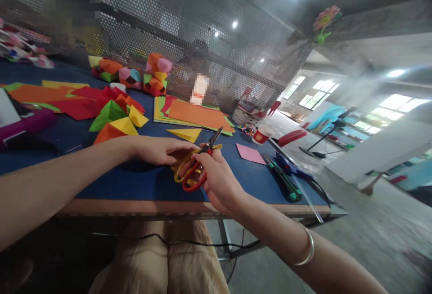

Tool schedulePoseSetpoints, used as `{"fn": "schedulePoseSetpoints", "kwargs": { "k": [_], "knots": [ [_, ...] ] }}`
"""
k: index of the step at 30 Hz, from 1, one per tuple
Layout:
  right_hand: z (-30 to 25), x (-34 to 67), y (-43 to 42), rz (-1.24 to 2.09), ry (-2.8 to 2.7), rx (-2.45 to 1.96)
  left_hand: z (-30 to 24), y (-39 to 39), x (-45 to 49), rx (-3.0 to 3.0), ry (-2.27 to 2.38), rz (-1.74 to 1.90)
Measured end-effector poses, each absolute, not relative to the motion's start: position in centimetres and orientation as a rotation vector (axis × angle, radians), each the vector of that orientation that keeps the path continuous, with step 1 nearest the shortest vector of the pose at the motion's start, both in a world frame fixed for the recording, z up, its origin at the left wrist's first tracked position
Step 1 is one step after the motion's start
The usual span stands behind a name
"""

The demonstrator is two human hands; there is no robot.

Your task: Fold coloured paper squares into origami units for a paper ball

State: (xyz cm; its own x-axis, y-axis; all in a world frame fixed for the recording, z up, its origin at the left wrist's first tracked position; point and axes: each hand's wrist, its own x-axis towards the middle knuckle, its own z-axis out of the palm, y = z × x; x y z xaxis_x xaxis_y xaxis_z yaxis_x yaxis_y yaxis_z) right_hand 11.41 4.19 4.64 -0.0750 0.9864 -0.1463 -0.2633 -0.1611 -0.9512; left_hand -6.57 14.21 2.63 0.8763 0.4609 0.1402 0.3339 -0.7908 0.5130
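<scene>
In the head view my right hand (218, 172) is closed on a pair of scissors (195, 183) with red handles and dark blades that point up and away. A yellow looped piece (177, 175) shows beside the red handle, and a thin yellow end sticks out past my right fingers; its kind is unclear. My left hand (157, 151) meets the yellow piece with bent fingers, their tips partly hidden behind the scissors. Just beyond lies a folded yellow paper triangle (185, 134). Folded green paper (107, 115) and other folded pieces rest left of my left hand.
Orange and green paper sheets (199, 115) are stacked behind my hands. Paper balls (130, 77) line the mesh. At right lie a pink square (250, 153), a green-black cutter (285, 181), a blue glue gun (293, 167) and a paper cup (261, 135). A cord (189, 241) hangs below the table.
</scene>
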Motion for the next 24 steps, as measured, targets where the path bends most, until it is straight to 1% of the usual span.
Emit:
{"fn": "schedulePoseSetpoints", "kwargs": {
  "k": [8,24],
  "knots": [
    [5.2,11.9,3.5,1.430,-0.970,-1.158,2.9,14.2,-6.4,2.447,0.498,0.273],
    [4.8,13.9,2.3,1.399,-1.034,-1.113,2.9,14.2,-6.4,2.420,0.459,0.281]
  ]
}}
